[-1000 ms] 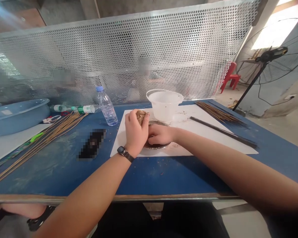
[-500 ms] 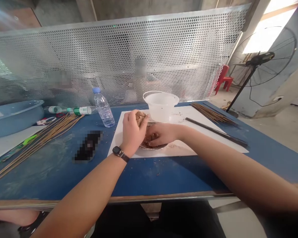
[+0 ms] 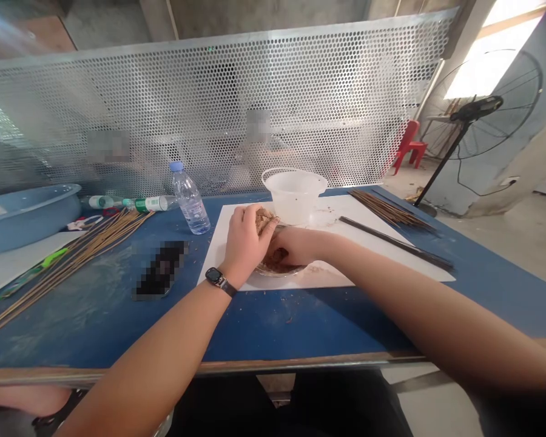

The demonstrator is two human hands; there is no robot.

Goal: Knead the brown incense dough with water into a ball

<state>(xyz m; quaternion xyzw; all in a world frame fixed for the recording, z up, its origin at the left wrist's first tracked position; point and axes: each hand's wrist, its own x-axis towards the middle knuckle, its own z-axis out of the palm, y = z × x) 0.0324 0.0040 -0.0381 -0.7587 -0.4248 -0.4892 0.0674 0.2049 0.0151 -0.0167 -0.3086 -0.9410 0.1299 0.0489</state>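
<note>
My left hand (image 3: 248, 238) is wrapped round a brown, crumbly-looking lump (image 3: 264, 220), held over the far left of a shallow bowl (image 3: 279, 273). Brown loose material (image 3: 273, 263) lies in that bowl. My right hand (image 3: 295, 246) reaches into it from the right, fingers curled down into the brown stuff; the fingertips are partly hidden. Both hands are close together, the left slightly higher. The bowl stands on a white sheet (image 3: 341, 273). Just behind it is a translucent white bucket (image 3: 295, 197) with its handle up.
On the blue table (image 3: 273, 328), a water bottle (image 3: 191, 200) and a blurred-out dark object (image 3: 161, 270) stand left. Thin brown sticks (image 3: 82, 252) lie there near a blue basin (image 3: 27, 212). At right are a dark rod (image 3: 395, 243) and another stick bundle (image 3: 389, 209). A perforated metal screen (image 3: 236, 103) rises behind.
My left hand, with the brown lump, has shifted slightly right and toward me. The fingers of my right hand have curled in more tightly within the bowl.
</note>
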